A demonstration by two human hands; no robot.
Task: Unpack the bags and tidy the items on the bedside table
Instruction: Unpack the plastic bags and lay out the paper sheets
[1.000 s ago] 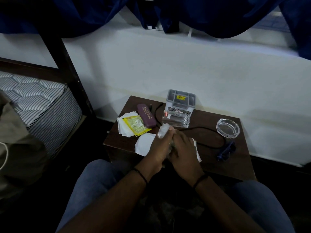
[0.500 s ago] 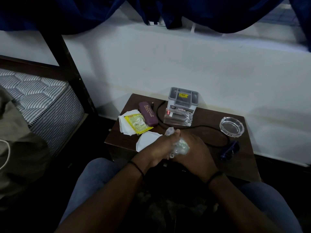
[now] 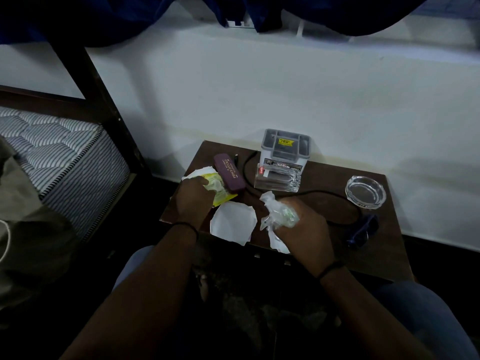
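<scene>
The bedside table (image 3: 319,245), dark brown wood, stands against a pale wall, with the person's two forearms reaching onto it from the near edge. Off to the far left of both hands lies a striped mattress (image 3: 59,162) in a dark bed frame.

Beyond the right hand, at the table's back edge, stands a clear plastic box with a grey lid (image 3: 284,157), and a clear glass block (image 3: 276,179) sits just in front of it. Farther right of the right hand rests a glass ashtray (image 3: 365,194), and below that, near the table's right side, a pair of dark blue glasses (image 3: 362,231). A black cable (image 3: 324,197) runs from behind the box, past the right hand, toward the glasses.

Between the two hands lies a white sheet of paper (image 3: 232,224). Just right of the left hand's fingers is a purple glasses case (image 3: 229,173).

The right hand (image 3: 304,232) is closed around a crumpled clear plastic bag (image 3: 278,213), which sticks up and left out of the fist, above the table. Something greenish shows inside it; what it is cannot be told.

The left hand (image 3: 193,197) is down on a yellow-green sachet (image 3: 220,193) that lies on crumpled white paper (image 3: 193,175), its fingers curled on the sachet's upper edge. Whether it pinches it or only presses on it cannot be told.
</scene>
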